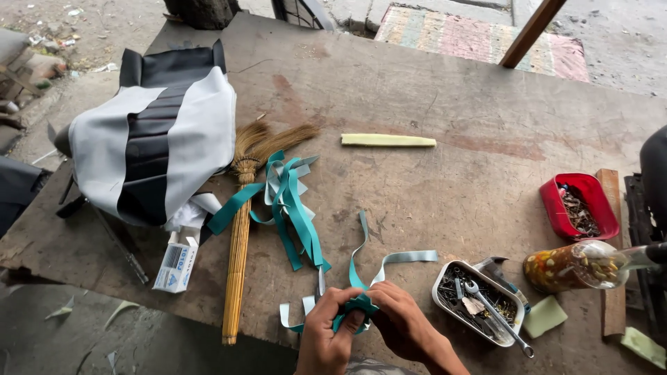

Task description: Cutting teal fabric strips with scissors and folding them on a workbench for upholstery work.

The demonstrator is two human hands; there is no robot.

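At the near edge of the tabletop, the left hand and right hand both have their fingers closed around a bunched teal strip. A tin of bolts sits just right; a broom lies left.

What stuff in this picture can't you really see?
All in the head view:
- The left hand and right hand cover most of the folded teal strip, so its shape there is hidden.
- The scissors are mostly behind the left hand.
- The tin holds small metal bits too tiny to sort; a wrench lies over them.
- The red tray's contents are too small to tell.
- The dark thing is cut off by the right edge.
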